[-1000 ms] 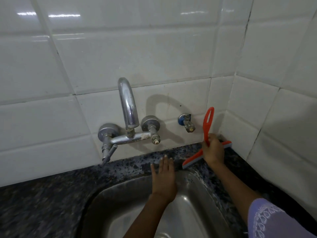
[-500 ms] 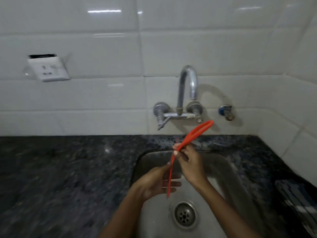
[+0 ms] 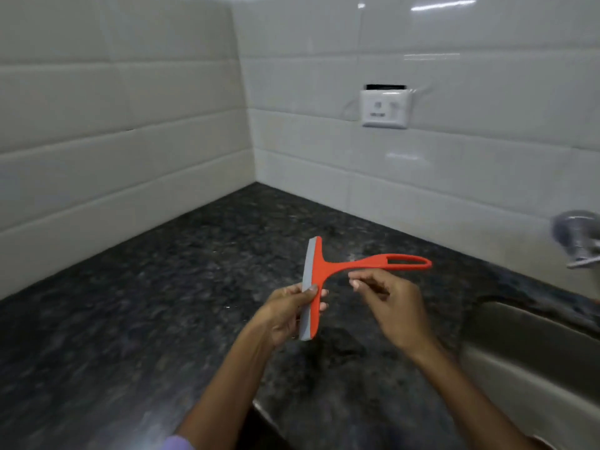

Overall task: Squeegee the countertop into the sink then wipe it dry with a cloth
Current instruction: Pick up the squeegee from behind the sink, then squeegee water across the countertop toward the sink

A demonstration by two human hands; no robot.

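The left hand (image 3: 285,311) is clamped on the blade end of the red squeegee (image 3: 328,277), thumb pressed on the grey rubber strip and fingertips showing past the red edge on the far side. The blade stands nearly upright, tilted a little, and the slotted handle runs out to the right, above the right hand (image 3: 391,303). That hand is just beside the left one and below the handle; its fingers are curled loosely with thumb and forefinger drawn close, and they hold nothing. Whether they brush the handle's underside cannot be told. Both hands hang in the air above the table (image 3: 146,319), with the squeegee clear of the surface.

The table under the hands is dark speckled stone, dull in most places with a faint sheen beyond the hands toward the corner. It runs away from the hands to an inner corner where two walls meet. To the right of the right hand, the steel rim and wall of the sink (image 3: 532,349) are set into the table. Farther right and above, at the frame's edge, part of a chrome tap fitting (image 3: 578,238) shows, blurred. The walls (image 3: 113,151) are covered in glossy white rectangular tiles, with light reflections near the top. A white socket plate (image 3: 385,107) is fixed to the far wall above the hands.
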